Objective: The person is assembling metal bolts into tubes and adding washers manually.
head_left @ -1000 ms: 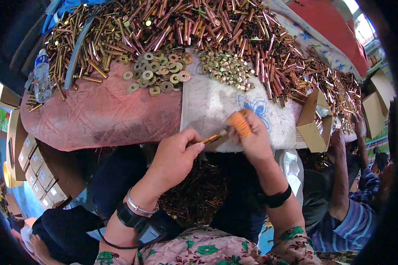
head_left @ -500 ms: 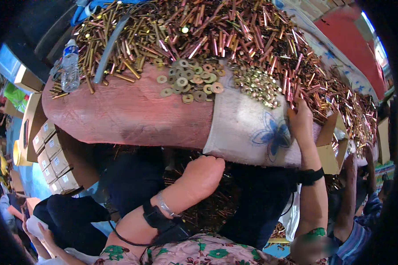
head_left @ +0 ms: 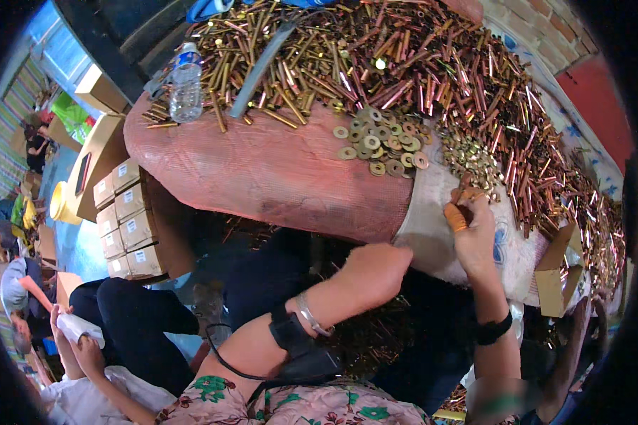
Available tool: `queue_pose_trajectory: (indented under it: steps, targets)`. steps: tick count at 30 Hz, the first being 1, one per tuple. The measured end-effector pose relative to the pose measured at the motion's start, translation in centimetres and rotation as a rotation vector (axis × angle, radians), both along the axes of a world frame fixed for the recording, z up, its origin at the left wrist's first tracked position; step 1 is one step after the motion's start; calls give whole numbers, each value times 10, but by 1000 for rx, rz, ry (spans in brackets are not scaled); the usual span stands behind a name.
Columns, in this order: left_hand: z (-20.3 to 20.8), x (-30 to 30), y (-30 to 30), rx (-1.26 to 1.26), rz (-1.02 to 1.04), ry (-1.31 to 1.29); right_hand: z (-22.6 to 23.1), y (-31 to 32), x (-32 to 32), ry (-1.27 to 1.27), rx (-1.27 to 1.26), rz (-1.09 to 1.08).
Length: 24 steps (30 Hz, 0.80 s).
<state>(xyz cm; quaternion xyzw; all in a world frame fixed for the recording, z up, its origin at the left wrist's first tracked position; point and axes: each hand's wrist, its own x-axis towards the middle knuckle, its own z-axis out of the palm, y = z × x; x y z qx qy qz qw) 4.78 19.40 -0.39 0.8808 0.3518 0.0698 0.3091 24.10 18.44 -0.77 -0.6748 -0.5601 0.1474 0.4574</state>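
Observation:
My left hand [head_left: 379, 270] is curled closed by the near edge of the sack-covered work surface. Its fingers are turned away, so anything inside is hidden. My right hand [head_left: 473, 234], with orange covers on its fingers, bends its fingertips together at the near edge of a heap of small shiny brass-coloured pieces [head_left: 475, 159]. What the fingertips pinch is too small to make out. Left of that heap lies a cluster of flat metal washers [head_left: 379, 144]. Behind both spreads a large pile of copper- and brass-coloured metal tubes [head_left: 404, 64]. White cloth [head_left: 432, 219] lies under my right hand.
Red mesh sacking [head_left: 276, 184] covers the left of the surface. A water bottle [head_left: 186, 85] and a grey strip [head_left: 262, 69] rest by the pile. An opened carton [head_left: 556, 276] stands right; stacked small boxes [head_left: 135, 219] are left. Another person's hands [head_left: 85, 347] hold something white.
My right hand has left the tubes on the right and come leftward to the small brass-coloured pieces. The view has shifted left; my left hand stays closed by the edge.

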Motion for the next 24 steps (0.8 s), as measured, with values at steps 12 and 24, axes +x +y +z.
queue_pose_trajectory:
  steps: [12, 24]
  targets:
    - [9, -88, 161, 765, 682, 233, -15, 9, -5, 18, 104, -13]
    - [-3, -85, 153, 945, 496, 116, -21, 9, 2, 57, 126, -15]
